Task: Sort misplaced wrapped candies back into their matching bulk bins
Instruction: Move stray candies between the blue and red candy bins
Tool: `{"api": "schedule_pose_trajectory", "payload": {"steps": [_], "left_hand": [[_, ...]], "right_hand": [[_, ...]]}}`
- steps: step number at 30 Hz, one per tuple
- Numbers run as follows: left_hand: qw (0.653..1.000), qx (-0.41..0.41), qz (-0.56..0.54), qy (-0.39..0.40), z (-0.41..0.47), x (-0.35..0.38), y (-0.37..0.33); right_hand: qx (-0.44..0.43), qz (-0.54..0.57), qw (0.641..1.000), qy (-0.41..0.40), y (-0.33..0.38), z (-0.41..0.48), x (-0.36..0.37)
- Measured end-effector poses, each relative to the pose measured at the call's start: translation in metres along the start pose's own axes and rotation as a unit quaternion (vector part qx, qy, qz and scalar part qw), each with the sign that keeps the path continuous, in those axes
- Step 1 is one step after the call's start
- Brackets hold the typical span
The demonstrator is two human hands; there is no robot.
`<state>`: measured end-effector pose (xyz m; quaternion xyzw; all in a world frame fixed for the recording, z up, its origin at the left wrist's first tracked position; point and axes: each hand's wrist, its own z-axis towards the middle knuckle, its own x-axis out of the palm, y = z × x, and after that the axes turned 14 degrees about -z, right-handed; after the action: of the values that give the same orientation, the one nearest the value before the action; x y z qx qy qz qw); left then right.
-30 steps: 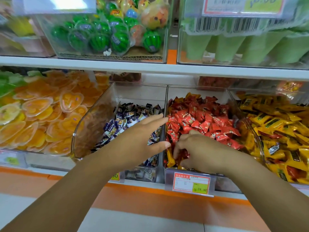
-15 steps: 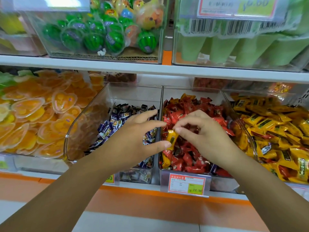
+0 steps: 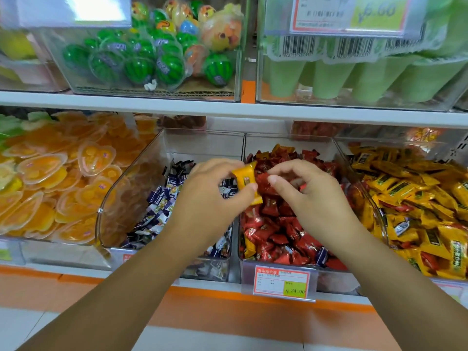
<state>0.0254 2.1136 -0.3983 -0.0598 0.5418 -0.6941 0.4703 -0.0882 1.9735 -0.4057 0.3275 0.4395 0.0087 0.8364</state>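
Note:
My left hand (image 3: 210, 196) pinches a yellow wrapped candy (image 3: 245, 177) between thumb and fingers, above the divider between two clear bins. My right hand (image 3: 311, 198) hovers just right of the candy over the bin of red candies (image 3: 273, 229), its fingers bent and apart from the wrapper, holding nothing I can see. The bin of yellow candies (image 3: 417, 198) stands to the right. On the left is the bin of dark purple candies (image 3: 162, 206). Another yellow candy (image 3: 249, 247) and a purple one (image 3: 321, 257) lie among the red ones at the front.
Orange jelly cups (image 3: 50, 178) fill the far-left bin. A white shelf edge (image 3: 228, 110) runs overhead, carrying watermelon-patterned sweets (image 3: 141, 67) and green cups (image 3: 329, 77). A price tag (image 3: 282, 285) hangs on the red bin's front. Some red candies (image 3: 428, 259) sit in the yellow bin.
My right hand lifted the yellow candy out of the red bin and passed it leftward. My left hand closed on it, and the right hand's fingers came off.

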Motion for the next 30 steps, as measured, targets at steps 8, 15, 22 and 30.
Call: {"api": "schedule_pose_trajectory", "payload": {"steps": [8,15,22,30], "left_hand": [[0.965,-0.093,-0.244,-0.006,0.006,-0.022,-0.001],[0.977,-0.12,-0.165,0.057,-0.001,-0.023,0.01],[0.979,-0.143,-0.137,0.057,0.001,-0.023,0.015],[0.974,-0.167,-0.14,0.065,0.001,-0.017,0.014]], "right_hand": [[-0.153,-0.241,0.905,0.316,-0.005,-0.01,0.022],[-0.166,-0.305,0.893,0.285,-0.005,-0.012,0.023],[-0.198,-0.241,0.905,0.289,-0.007,-0.014,0.023],[-0.214,-0.289,0.902,0.24,-0.011,-0.009,0.035]]}}
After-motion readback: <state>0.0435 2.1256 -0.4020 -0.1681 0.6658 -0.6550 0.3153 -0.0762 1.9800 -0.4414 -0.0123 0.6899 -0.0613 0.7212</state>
